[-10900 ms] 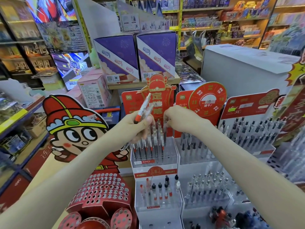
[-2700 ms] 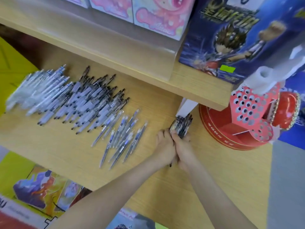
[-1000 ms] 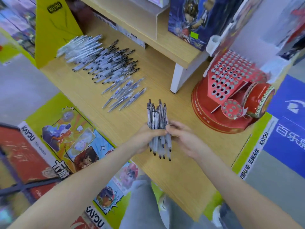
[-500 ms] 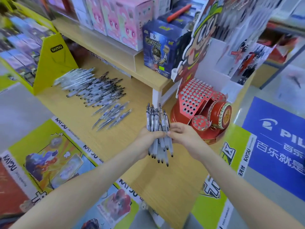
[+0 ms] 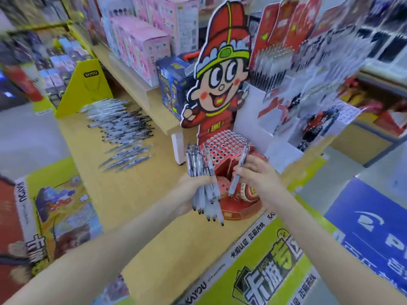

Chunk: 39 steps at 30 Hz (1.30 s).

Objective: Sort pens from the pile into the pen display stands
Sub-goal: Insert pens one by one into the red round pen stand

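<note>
My left hand (image 5: 191, 194) grips a bundle of clear pens (image 5: 202, 172) with black tips pointing down, held upright above the wooden table (image 5: 141, 194). My right hand (image 5: 255, 172) pinches a single pen (image 5: 239, 170), just right of the bundle. Both hands hover in front of the red pen display stand (image 5: 222, 146), whose sloped top is full of round holes. A pile of pens (image 5: 120, 126) lies in rows on the table to the far left. More pen racks (image 5: 273, 67) stand behind at the upper right.
A cartoon figure cutout (image 5: 220, 69) rises behind the red stand. A raised wooden shelf (image 5: 141, 93) holds pink boxes (image 5: 141, 47) and a blue box (image 5: 171, 84). A yellow divider (image 5: 86, 89) bounds the pile at the left. The floor and a blue sign (image 5: 370, 227) lie to the right.
My right hand has drawn one pen out of the bundle and moved apart from my left hand. The view has lifted towards the red stand and the cutout.
</note>
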### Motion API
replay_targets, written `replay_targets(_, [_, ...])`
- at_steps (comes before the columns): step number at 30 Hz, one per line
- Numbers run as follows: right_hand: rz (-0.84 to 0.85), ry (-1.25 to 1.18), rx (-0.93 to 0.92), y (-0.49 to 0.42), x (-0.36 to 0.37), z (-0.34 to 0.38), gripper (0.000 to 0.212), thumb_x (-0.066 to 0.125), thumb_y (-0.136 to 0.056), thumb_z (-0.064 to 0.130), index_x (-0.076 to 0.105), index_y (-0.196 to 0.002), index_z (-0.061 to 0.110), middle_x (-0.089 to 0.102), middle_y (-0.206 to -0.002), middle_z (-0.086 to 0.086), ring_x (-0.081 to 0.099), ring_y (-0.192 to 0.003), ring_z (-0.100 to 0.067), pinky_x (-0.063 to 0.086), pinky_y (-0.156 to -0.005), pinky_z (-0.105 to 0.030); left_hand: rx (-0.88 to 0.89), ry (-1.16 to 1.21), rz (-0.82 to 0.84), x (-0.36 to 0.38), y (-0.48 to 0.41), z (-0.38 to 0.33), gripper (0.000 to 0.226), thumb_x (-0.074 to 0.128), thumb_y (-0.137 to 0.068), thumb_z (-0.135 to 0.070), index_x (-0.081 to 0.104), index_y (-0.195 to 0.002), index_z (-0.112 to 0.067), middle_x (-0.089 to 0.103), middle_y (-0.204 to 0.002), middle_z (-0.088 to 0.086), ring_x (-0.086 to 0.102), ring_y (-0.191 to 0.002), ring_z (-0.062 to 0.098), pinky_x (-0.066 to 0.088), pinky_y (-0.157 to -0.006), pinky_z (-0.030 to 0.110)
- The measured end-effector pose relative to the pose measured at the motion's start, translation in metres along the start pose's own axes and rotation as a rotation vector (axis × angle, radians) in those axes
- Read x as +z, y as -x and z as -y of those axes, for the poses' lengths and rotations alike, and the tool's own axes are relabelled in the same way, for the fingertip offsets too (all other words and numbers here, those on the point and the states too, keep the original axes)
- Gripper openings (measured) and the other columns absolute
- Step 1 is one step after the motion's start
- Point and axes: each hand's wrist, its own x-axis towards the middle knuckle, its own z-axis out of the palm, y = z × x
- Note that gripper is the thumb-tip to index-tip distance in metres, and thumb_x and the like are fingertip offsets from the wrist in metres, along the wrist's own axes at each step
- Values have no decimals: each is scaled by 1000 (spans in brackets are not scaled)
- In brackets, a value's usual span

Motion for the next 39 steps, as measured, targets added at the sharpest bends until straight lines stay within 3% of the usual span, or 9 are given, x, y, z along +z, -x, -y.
replay_targets(6, [-14,-33,-70,-49,-24,21,13,58,-91,3,62,-94,15,63,-83,-1,64,-74,-9,51,-62,-17,-27,202,-114,16,-10,-9,12,64,-90,-12,64,-89,0,59,-52,6,59,-46,16,51,-56,27])
replay_targets(10, [-44,117,-186,-89,-24,33,12,57,-92,6,62,-95,17,63,-86,0,60,-78,-9,51,-71,-20,-23,258,-161,7,-29,-14,20,67,-87,-15,67,-68,-8,61,-59,9,61,-52,20,55,-60,30])
replay_targets(15, [-24,256,-240,-130,-8,32,14,53,-92,1,56,-106,-4,62,-90,-4,62,-81,-7,52,-81,-20,-53,248,-179,-2,-59,-15,29,67,-86,-13,66,-57,-11,62,-59,9,61,-55,23,53,-64,33])
replay_targets(20, [77,444,-242,-160,-3,20,12,56,-92,9,61,-101,14,69,-94,2,65,-91,-9,50,-89,-25,-115,284,-199,-6,-72,-21,18,67,-86,-14,63,-70,-7,63,-62,8,62,-53,19,53,-63,31])
replay_targets(24, [136,567,-298,-175,-6,18,10,58,-92,13,58,-99,21,64,-87,18,60,-81,12,42,-77,-4,-168,314,-169,-1,-76,-18,11,65,-87,-13,62,-79,-6,62,-65,7,63,-53,16,54,-54,26])
replay_targets(27, [185,638,-361,-182,-9,19,13,56,-93,16,56,-98,27,64,-88,17,60,-85,8,44,-78,-6,-179,333,-161,4,-78,-20,8,65,-86,-12,63,-88,-4,64,-66,7,65,-54,17,54,-52,25])
replay_targets(30, [258,725,-382,-187,-9,22,9,56,-93,14,59,-100,19,63,-87,13,60,-83,1,42,-76,-4,-153,360,-177,8,-80,-24,9,65,-86,-10,64,-92,-3,66,-67,5,66,-57,16,54,-53,25])
replay_targets(36, [383,862,-355,-194,2,23,11,56,-93,17,63,-100,11,69,-92,-2,64,-89,-20,50,-83,-36,-123,386,-190,10,-83,-28,21,62,-87,-7,61,-108,-1,68,-66,3,67,-58,14,54,-53,25])
replay_targets(39, [367,918,-366,-191,8,16,14,54,-94,19,64,-101,10,70,-92,-9,63,-86,-25,50,-78,-37,-110,362,-186,7,-81,-29,13,62,-87,-6,62,-101,-4,68,-65,2,67,-58,15,54,-53,26])
